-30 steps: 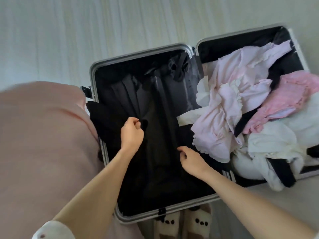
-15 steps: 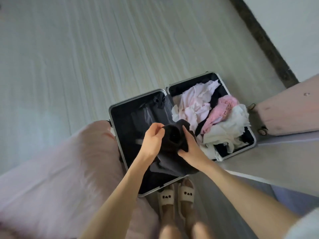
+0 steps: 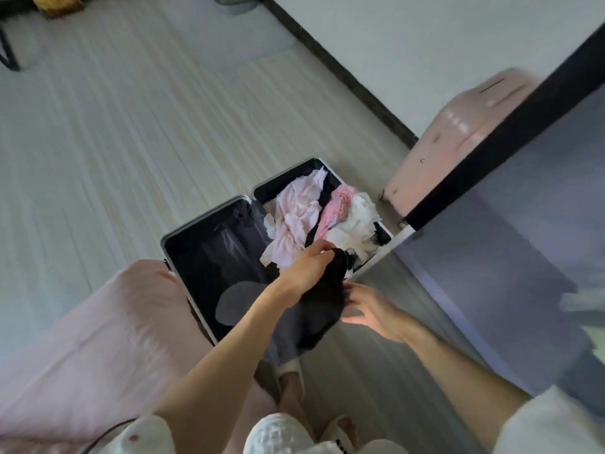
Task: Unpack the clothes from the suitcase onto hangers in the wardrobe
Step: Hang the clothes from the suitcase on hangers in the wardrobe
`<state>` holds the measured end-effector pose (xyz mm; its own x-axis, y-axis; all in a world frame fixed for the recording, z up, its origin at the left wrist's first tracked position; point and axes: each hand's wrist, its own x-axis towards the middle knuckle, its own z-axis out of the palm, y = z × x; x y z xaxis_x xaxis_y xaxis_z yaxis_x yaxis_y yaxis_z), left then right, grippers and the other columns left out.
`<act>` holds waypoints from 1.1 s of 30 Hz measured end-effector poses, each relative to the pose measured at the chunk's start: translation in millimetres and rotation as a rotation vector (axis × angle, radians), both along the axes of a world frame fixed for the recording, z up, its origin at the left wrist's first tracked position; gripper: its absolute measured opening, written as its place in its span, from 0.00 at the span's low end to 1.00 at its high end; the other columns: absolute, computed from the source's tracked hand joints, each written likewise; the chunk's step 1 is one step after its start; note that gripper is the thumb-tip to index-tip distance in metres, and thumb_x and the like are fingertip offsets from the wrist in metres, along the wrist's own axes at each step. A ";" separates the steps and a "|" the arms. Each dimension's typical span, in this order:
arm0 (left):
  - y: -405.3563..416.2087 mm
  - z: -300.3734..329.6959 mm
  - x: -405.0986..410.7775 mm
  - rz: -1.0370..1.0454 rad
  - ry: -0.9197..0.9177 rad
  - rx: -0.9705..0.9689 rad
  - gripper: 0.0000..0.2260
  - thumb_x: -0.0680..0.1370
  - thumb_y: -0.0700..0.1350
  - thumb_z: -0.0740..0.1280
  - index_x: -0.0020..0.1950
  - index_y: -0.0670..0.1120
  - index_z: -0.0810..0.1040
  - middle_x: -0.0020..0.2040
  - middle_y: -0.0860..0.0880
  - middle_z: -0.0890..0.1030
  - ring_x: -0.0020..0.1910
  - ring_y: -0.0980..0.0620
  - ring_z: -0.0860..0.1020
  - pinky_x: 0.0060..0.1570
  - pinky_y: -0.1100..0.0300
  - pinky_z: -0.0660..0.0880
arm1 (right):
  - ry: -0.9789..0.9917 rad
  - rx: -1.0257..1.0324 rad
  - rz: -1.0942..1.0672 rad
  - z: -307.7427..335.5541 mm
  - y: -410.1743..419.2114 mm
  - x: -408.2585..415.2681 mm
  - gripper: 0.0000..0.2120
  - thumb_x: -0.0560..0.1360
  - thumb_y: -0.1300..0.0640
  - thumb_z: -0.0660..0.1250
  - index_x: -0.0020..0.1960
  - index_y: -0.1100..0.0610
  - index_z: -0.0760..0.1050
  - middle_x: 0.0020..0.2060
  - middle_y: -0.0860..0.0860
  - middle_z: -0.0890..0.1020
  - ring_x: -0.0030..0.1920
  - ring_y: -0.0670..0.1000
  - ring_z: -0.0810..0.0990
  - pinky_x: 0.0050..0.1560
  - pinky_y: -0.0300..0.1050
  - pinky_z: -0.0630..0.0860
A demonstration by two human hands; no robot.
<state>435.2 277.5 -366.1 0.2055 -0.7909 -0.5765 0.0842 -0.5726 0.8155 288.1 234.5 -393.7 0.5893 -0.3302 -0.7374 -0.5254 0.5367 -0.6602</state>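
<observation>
Left hand (image 3: 306, 268) grips one black garment (image 3: 322, 309); right hand (image 3: 370, 311) spread beside it; one open suitcase (image 3: 209, 221)

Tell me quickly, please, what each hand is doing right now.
Left hand: grips the black garment, lifted above the open suitcase.
Right hand: open, fingers spread, touching the garment's side.

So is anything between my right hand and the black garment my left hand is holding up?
Nothing visible. The left hand grips the black fabric garment at its top, and the open right hand is right beside its edge, with no object between them.
</observation>
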 end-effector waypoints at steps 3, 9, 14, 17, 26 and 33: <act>-6.0 22.7 -56.2 -0.137 -0.052 -0.062 0.06 0.80 0.41 0.56 0.52 0.48 0.71 0.47 0.51 0.73 0.49 0.53 0.70 0.52 0.63 0.66 | 0.114 -0.216 0.041 17.8 12.8 -53.6 0.10 0.77 0.53 0.61 0.57 0.55 0.73 0.56 0.53 0.78 0.60 0.51 0.76 0.58 0.47 0.72; -26.4 83.5 -153.0 -0.391 -0.274 -0.232 0.07 0.78 0.38 0.57 0.47 0.45 0.73 0.35 0.53 0.71 0.36 0.56 0.69 0.36 0.68 0.66 | 0.226 -0.514 -0.514 58.1 11.4 -170.9 0.03 0.78 0.64 0.56 0.48 0.63 0.68 0.45 0.59 0.74 0.47 0.55 0.76 0.57 0.55 0.75; -46.4 128.8 -217.5 -0.566 -0.455 -0.260 0.13 0.75 0.54 0.67 0.38 0.46 0.74 0.34 0.53 0.74 0.37 0.54 0.72 0.40 0.64 0.67 | 0.155 -0.733 -0.828 125.2 -11.3 -242.1 0.03 0.77 0.65 0.58 0.48 0.61 0.70 0.43 0.54 0.75 0.48 0.54 0.76 0.51 0.48 0.76; -64.3 164.9 -248.0 -0.674 -0.683 -0.330 0.12 0.72 0.56 0.69 0.44 0.48 0.75 0.40 0.54 0.76 0.42 0.54 0.75 0.43 0.62 0.71 | 0.170 -0.966 -0.924 175.7 -25.9 -279.3 0.05 0.77 0.64 0.60 0.51 0.60 0.72 0.46 0.52 0.75 0.48 0.51 0.74 0.45 0.38 0.70; -136.9 260.9 -287.2 -0.642 -1.234 -0.514 0.13 0.75 0.39 0.58 0.58 0.48 0.73 0.55 0.46 0.77 0.53 0.44 0.76 0.45 0.55 0.70 | 0.247 -1.342 -1.250 294.7 -79.3 -354.0 0.12 0.80 0.61 0.54 0.60 0.63 0.70 0.48 0.52 0.73 0.50 0.50 0.71 0.46 0.33 0.63; -204.0 277.3 -277.4 -0.606 -1.198 -0.392 0.09 0.75 0.44 0.59 0.52 0.44 0.74 0.45 0.45 0.76 0.46 0.42 0.77 0.45 0.55 0.74 | 0.279 -1.251 -1.519 323.5 -131.3 -382.2 0.14 0.79 0.62 0.52 0.61 0.63 0.69 0.53 0.59 0.76 0.50 0.58 0.76 0.52 0.53 0.76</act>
